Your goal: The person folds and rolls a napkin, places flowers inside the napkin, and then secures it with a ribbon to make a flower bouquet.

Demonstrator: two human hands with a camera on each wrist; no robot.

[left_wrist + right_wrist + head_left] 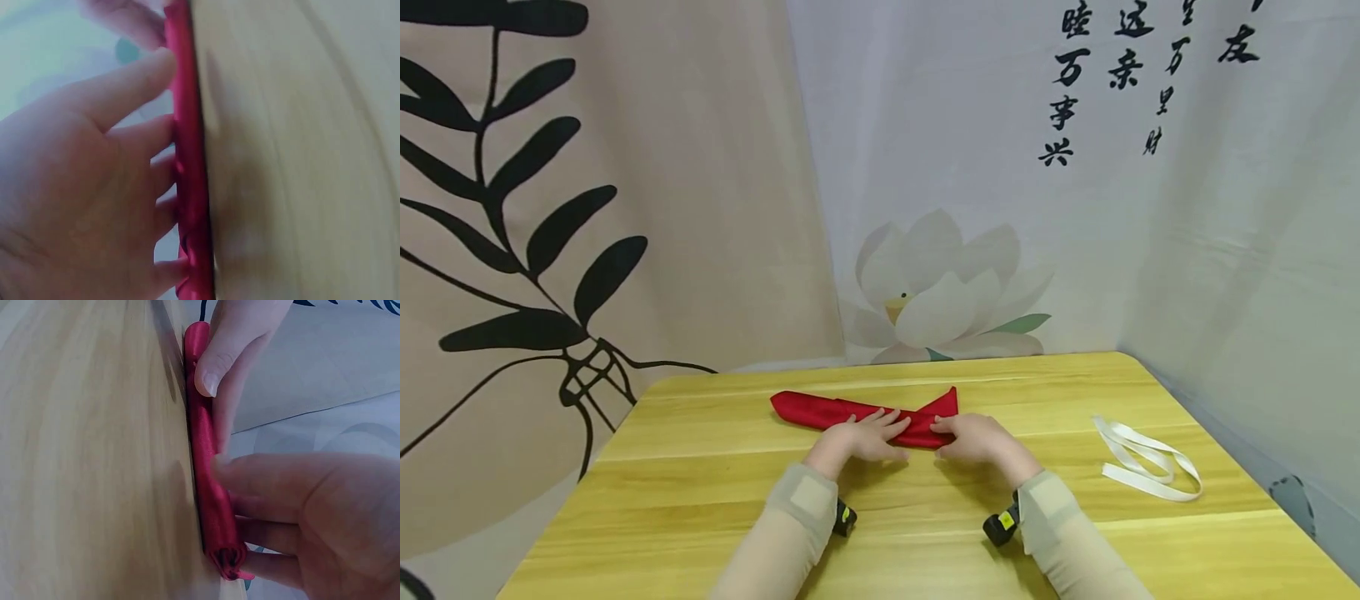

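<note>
A shiny red cloth (808, 409) lies rolled into a long tube across the table, a loose pointed corner sticking up at its right end. My left hand (868, 437) rests on the middle of the roll, its fingers spread and fairly straight over the top. Near the right end, my right hand (976, 438) touches the cloth with thumb and extended fingers. The right wrist view shows the spiral layers at the end of the red roll (212, 512), with the right thumb (240, 470) against its near side.
A white ribbon (1150, 479) lies loosely looped on the right part of the wooden table (700, 500). Behind the table's far edge hangs a printed curtain (737, 208) with leaves, a lotus and characters.
</note>
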